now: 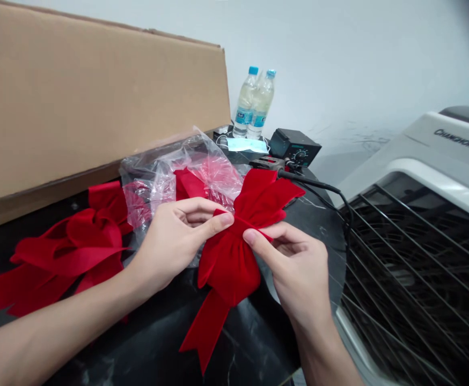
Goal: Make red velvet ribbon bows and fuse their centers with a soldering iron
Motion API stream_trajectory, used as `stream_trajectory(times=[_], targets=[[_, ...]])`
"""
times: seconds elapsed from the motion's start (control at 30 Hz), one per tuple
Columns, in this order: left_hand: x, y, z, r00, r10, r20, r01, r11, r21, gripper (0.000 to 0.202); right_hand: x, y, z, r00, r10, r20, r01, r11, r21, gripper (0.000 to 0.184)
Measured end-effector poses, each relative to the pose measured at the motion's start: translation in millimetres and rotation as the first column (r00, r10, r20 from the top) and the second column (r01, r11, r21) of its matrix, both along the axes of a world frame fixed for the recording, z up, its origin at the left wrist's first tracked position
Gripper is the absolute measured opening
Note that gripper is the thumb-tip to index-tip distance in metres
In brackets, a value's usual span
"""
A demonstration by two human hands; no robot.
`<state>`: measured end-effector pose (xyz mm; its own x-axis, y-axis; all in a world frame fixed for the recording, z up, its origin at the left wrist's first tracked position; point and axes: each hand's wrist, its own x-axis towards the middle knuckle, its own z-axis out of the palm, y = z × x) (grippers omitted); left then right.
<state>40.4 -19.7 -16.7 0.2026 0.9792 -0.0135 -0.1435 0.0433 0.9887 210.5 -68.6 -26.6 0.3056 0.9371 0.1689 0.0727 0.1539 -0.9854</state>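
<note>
A red velvet bow (230, 268) lies on the black marble table (254, 338), its tails hanging toward me. My left hand (176, 241) and my right hand (294, 268) both pinch the narrow red band at its centre, fingertips nearly meeting. Just left of my left hand lies a second red velvet bow (69, 246). Behind my left hand, a transparent plastic bag (186, 171) holds more red velvet (190, 185), its shape partly hidden by the crumpled film.
A large cardboard box (77, 96) leans along the table's far left. Behind it stand two water bottles (254, 102), a blue face mask (246, 145) and a black soldering station (294, 147) with a black cord (315, 183). A white Changhong fan unit (419, 214) stands right.
</note>
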Motion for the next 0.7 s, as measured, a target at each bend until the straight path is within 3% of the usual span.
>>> stream_trajectory(times=[0.13, 0.3, 0.5, 0.7], targets=[[0, -1, -1.8, 1.000, -0.001, -0.006, 0.001, 1.000, 0.019, 0.017, 0, 0, -0.5, 1.000, 0.012, -0.024, -0.012, 1.000, 0.005, 0.018], [1, 1, -2.3, 0.988, -0.078, 0.136, 0.096, 0.986, -0.135, 0.015, 1, 1, -0.2, 1.000, 0.018, -0.022, -0.018, 1.000, 0.010, 0.017], [-8, 13, 6.6, 0.942, -0.222, 0.253, 0.288, 0.921, -0.261, 0.027, 5, -2, 0.2, 0.992, 0.122, -0.021, -0.121, 0.992, 0.028, 0.013], [-16, 17, 5.0, 0.864, -0.388, 0.321, 0.477, 0.834, -0.277, 0.033, 9, -6, -1.0, 0.978, 0.210, -0.009, -0.209, 0.973, 0.095, 0.011]])
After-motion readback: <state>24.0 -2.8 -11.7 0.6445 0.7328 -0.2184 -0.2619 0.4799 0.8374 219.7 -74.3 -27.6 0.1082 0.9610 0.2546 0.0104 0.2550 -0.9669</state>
